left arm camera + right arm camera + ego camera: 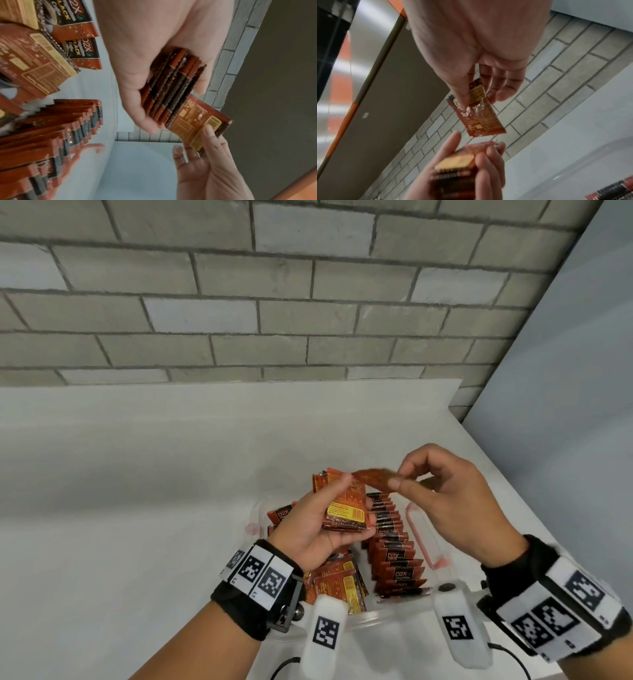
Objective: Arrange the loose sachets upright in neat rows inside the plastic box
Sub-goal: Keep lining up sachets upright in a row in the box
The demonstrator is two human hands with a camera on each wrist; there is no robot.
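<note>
Grey brick wall (239, 302) backs your white tabletop (120, 491), where the plastic box (424, 529) holds upright sachets (397, 556) marked "D2X" and "BLACK Coffee". Your left hand (318, 529) grips a stack (346, 508); your right hand (455, 501) pinches one sachet (373, 477) above it.

Even, soft daylight-like lighting, faint shadows on the tabletop (144, 474), wide-angle bending at head-view edges, wrist views motion-blurred, palms overexposed and out of focus

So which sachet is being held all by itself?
The single sachet pinched in the right hand; the left hand grips a whole stack.
</note>
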